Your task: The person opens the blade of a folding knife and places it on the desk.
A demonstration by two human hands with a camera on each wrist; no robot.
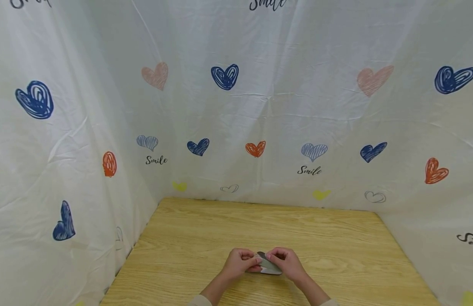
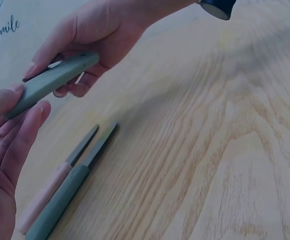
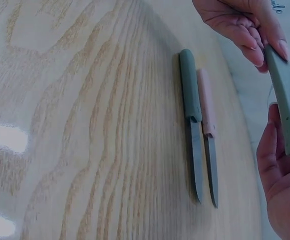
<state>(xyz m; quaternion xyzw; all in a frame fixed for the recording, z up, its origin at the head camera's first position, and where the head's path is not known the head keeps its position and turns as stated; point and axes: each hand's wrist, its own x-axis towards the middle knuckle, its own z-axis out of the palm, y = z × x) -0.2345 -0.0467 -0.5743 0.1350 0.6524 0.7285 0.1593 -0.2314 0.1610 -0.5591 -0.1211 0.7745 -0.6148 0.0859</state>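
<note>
Both hands hold one flat sage-green handle (image 2: 55, 82) between them, above the table; whether it is a folding knife or another tool, I cannot tell. In the right wrist view, a dark part shows along one side of this green handle (image 3: 283, 102). My left hand (image 1: 238, 262) grips one end with thumb and fingers. The other end is pinched by my right hand (image 1: 290, 263). Below them on the table lie two knives side by side, a green-handled knife (image 3: 189, 90) and a slimmer pink-handled knife (image 3: 207, 102), their grey blades pointing the same way.
A light wood-grain table (image 1: 205, 225) spreads around the hands. White sheeting (image 1: 267, 114) printed with hearts and "Smile" hangs along its back and sides. A dark band (image 2: 218, 7) sits on the right wrist.
</note>
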